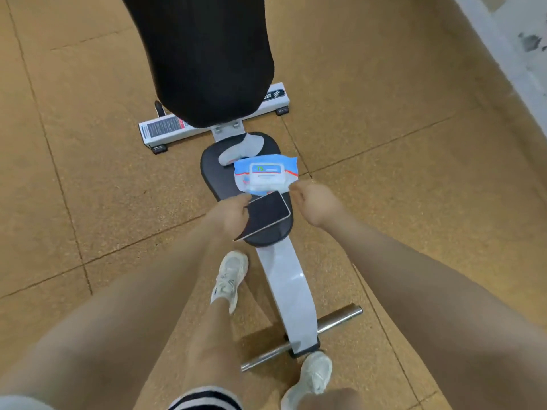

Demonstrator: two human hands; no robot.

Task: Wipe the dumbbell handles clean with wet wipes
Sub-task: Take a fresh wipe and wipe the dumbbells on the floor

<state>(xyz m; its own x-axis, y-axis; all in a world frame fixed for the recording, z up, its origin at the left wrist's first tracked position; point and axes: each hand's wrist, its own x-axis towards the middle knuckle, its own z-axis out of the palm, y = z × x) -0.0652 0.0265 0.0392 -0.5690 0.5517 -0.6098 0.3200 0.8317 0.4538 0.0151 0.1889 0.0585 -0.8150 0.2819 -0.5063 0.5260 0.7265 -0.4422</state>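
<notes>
A blue and white pack of wet wipes [265, 174] lies on the black seat pad [210, 170] of a weight bench. My left hand [229, 213] grips a black phone [268, 213] just in front of the pack, over the pad. My right hand [315, 204] is at the pack's near right corner with its fingers curled; whether it pinches the pack or a wipe is hidden. No dumbbell is in view.
The bench's black backrest [204, 54] rises at the top centre above a white base bar [165, 130]. A white frame beam [288, 291] runs toward me to a chrome crossbar [337, 319]. My white shoes [229, 278] stand on the cork-coloured floor beside it.
</notes>
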